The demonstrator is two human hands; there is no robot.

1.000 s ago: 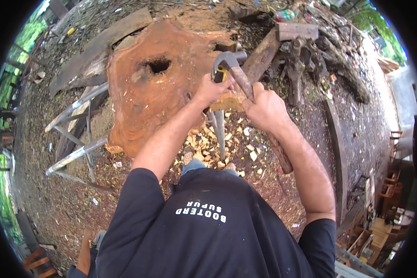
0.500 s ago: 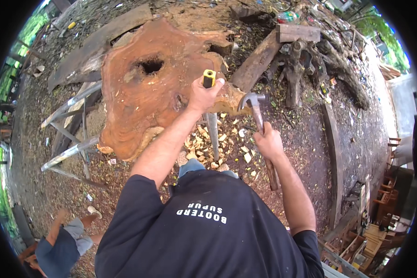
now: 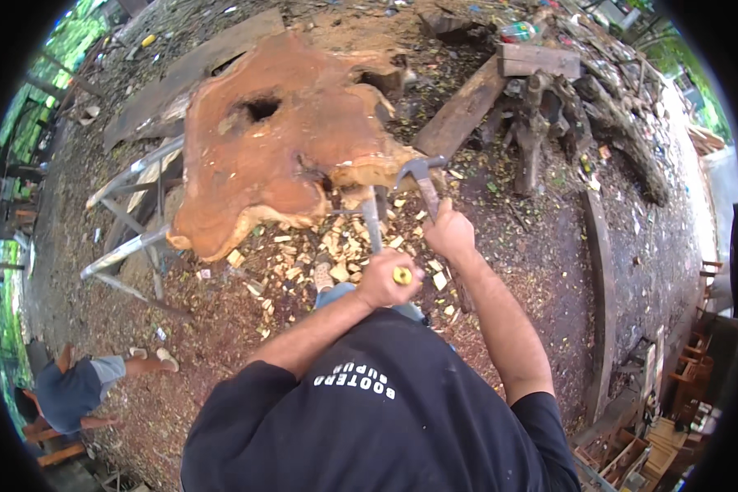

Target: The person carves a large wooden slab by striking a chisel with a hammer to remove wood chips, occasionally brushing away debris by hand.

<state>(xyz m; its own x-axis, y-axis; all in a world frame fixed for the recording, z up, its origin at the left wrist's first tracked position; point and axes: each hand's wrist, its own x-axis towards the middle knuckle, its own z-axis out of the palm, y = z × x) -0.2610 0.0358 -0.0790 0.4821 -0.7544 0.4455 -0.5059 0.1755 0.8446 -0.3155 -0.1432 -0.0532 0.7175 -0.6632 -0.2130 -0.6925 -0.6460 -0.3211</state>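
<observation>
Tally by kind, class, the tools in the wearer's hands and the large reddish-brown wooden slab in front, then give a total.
Claw hammer, in the right hand: 1
Yellow-ended tool, in the left hand: 1
Wooden slab: 1
Total: 3

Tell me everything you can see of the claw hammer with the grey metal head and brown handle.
The grey-headed, brown-handled claw hammer looks like metal on wood. The person's bare right hand grips its handle, whose lower part shows below the fist. The head is at the far end, curved claw to the left, striking end to the right; the handle slants toward the lower right. The head appears beside the reddish-brown wooden slab; whether they touch is unclear.
</observation>
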